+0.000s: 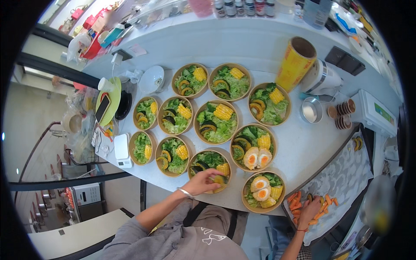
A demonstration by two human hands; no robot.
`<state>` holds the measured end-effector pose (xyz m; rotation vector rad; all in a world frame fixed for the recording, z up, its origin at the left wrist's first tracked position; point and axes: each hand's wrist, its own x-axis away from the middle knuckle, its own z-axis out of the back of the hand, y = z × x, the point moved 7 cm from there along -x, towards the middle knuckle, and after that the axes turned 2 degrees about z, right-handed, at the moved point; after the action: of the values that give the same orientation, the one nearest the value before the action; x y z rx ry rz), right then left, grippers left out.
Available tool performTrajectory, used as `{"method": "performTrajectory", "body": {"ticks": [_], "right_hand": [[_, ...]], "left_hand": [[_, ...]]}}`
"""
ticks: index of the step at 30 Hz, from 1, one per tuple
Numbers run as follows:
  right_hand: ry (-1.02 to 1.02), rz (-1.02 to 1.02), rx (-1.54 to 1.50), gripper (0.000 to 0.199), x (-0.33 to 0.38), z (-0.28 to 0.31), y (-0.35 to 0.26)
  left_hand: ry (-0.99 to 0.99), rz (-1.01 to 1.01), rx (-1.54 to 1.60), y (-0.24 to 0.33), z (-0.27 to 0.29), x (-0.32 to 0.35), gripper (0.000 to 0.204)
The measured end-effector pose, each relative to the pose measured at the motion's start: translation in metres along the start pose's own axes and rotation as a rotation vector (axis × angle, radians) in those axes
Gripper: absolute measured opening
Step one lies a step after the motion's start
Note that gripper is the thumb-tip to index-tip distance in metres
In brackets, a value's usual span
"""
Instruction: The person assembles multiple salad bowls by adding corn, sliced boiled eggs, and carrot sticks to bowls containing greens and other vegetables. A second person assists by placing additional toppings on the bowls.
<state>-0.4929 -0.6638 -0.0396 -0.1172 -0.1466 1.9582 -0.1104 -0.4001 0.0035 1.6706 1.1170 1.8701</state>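
Observation:
My left hand [203, 181] reaches over the front rim of a round brown paper bowl [190, 174] of salad. Its fingers are closed on a yellowish squash slice [219, 179], low in the bowl beside a corn piece [223, 168]. Down on the paper-lined tray [342, 190] at right, my right hand [309, 211] is among orange carrot sticks [296, 203]. Its fingers are bent together next to dark-skinned squash pieces; what they grip is hidden. Right of the left hand, one bowl [246, 205] holds a halved breaded egg [261, 188] on greens. Behind it, another has egg halves [257, 158] too.
Several more salad bowls [216, 122] with corn and squash crowd the table. A white kitchen scale [122, 149] stands left, a green plate with a phone [103, 107] behind it. Back right are a yellow film roll [296, 65], a metal bowl [311, 110] and stacked brown cups [345, 108].

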Motion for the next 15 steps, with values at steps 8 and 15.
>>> {"method": "performTrajectory", "body": {"ticks": [8,15], "right_hand": [[0.024,0.018,0.012,0.037,-0.006,-0.013,0.023],[-0.137,-0.084,-0.61,0.035,0.001,-0.071,0.101]], "left_hand": [[0.582,0.07,-0.066,-0.09,0.19,0.086,0.034],[1.252,0.226,-0.575,-0.129,0.37,0.155,0.026]]}}
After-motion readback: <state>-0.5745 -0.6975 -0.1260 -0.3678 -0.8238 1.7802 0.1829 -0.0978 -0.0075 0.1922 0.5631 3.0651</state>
